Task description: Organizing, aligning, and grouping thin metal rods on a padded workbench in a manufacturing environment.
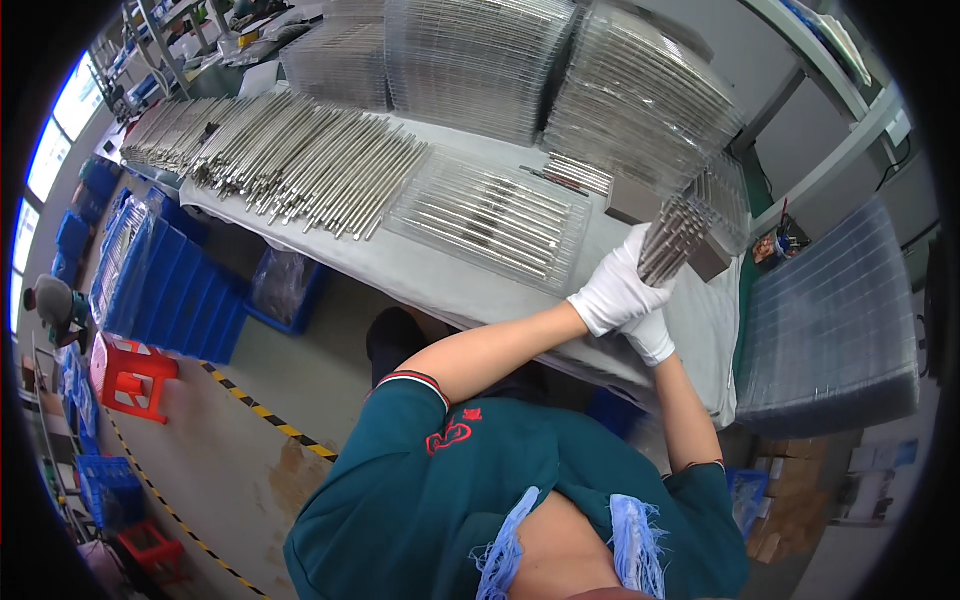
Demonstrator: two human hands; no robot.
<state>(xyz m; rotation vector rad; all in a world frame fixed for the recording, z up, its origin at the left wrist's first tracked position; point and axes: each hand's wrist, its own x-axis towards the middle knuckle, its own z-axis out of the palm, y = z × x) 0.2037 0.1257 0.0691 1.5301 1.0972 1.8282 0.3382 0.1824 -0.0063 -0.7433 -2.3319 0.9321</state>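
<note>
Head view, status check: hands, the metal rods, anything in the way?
Left hand and right hand, both white-gloved, shut on bundle of metal rods, held tilted over the table. Clear tray of rods lies just left. Nothing in the way.

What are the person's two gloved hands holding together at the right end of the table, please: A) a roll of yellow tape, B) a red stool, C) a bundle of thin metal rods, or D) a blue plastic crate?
C: both white-gloved hands, left hand and right hand, grip a bundle of metal rods above the cloth-covered table.
</note>
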